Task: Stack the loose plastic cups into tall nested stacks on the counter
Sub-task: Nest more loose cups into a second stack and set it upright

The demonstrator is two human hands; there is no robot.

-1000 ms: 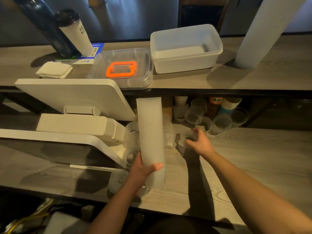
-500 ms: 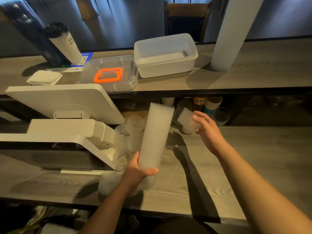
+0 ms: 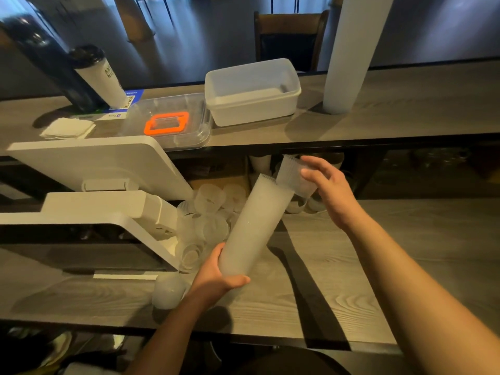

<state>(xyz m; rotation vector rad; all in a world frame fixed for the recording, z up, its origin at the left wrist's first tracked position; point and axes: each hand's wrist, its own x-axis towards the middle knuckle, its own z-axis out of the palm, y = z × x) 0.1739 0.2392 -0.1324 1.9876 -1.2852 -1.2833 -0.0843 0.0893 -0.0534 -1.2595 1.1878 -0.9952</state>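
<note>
Above counter (image 3: 311,280), left hand (image 3: 216,277) grips tilted cup stack (image 3: 251,226); right hand (image 3: 328,185) pinches short stack (image 3: 293,175) at top

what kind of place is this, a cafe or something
Probably a cafe or drinks counter: a white point-of-sale terminal stands on the work counter, loose plastic cups pile beside it, and a lidded takeaway cup stands on the upper counter.

The stack (image 3: 253,226) is frosted, translucent plastic, finely ribbed along its rims; the short stack (image 3: 293,175) looks the same. The loose cups (image 3: 209,212) are clear to milky plastic. The counter (image 3: 311,288) shows matt grey wood grain. The tub (image 3: 251,93) is smooth, cloudy white plastic, the lid (image 3: 173,120) glossy clear plastic with an orange handle. The stand (image 3: 89,169) is smooth white plastic.
</note>
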